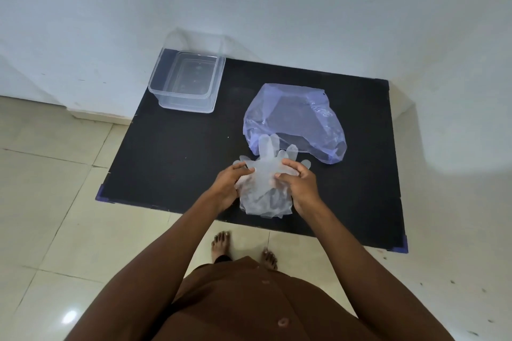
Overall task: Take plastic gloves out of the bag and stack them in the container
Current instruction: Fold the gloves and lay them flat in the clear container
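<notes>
Head view: both hands, left [225,184] and right [300,185], grip closed on the gloves [263,191] beside the bag [296,119]; next, carry them to the empty container [187,83].

Clear glossy plastic container [187,83], thin translucent gloves [266,174], prob. matt tabletop [171,147].

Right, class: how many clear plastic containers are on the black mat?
1. The container stands at the mat's far left corner, near the wall. Nothing suggests a hidden one.
</notes>
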